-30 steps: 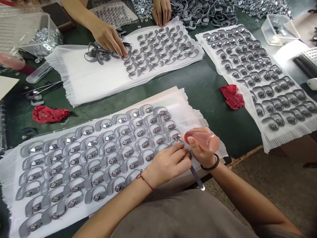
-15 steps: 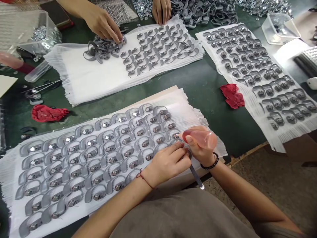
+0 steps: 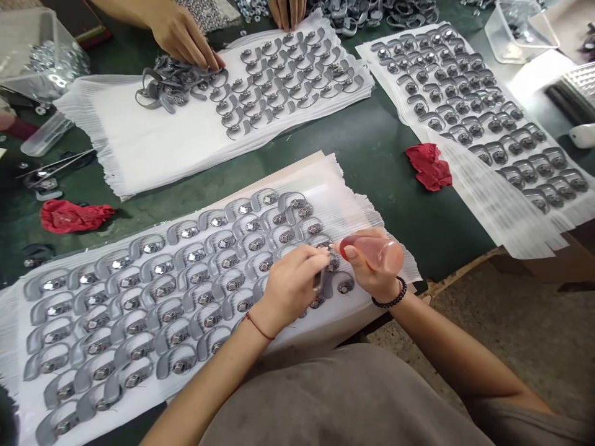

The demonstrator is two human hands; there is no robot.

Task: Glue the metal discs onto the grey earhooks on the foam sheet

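Observation:
A white foam sheet (image 3: 367, 214) lies in front of me, covered with rows of grey curved parts (image 3: 186, 260), each carrying a shiny metal stud. My left hand (image 3: 288, 288) is pinched over the sheet's right end, closed on slim metal tweezers (image 3: 318, 282) that are mostly hidden by the fingers. My right hand (image 3: 372, 275) is wrapped round a small pink squeeze bottle (image 3: 372, 253) whose tip points left toward the left fingertips. One grey part (image 3: 343, 285) lies between the two hands.
Across the green table a co-worker's hands (image 3: 183, 37) arrange grey parts on a second sheet (image 3: 139, 142). A third filled sheet (image 3: 488, 204) lies on the right. Red cloths (image 3: 69, 217) (image 3: 430, 166), clear boxes (image 3: 515, 31) (image 3: 32, 59) and loose tweezers (image 3: 51, 167) sit around.
My left hand has moved left and up onto the parts, pulling the tweezers under its fingers. A grey part near my right hand now shows. The co-worker's hand shifted left to the loose pile.

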